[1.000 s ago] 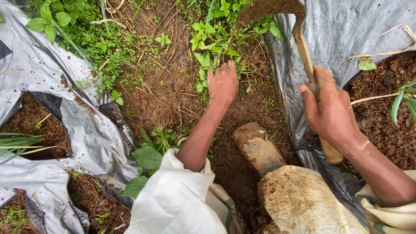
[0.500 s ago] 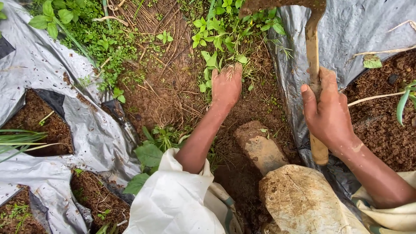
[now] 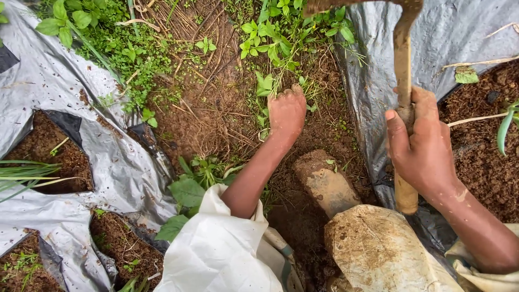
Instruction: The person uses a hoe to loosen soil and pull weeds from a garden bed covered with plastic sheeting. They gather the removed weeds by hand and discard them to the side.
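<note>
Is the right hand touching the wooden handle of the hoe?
Touching. The head view shows the right hand closed around the wooden handle of the hoe, fingers wrapped over it and the thumb against its side, with no gap.

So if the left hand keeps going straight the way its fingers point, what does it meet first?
The left hand points up the furrow; its fingertips already touch a clump of green weeds, so probably that, with more weeds beyond.

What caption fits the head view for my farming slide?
Left hand grips weeds in the furrow; right hand holds a muddy hoe.
</note>
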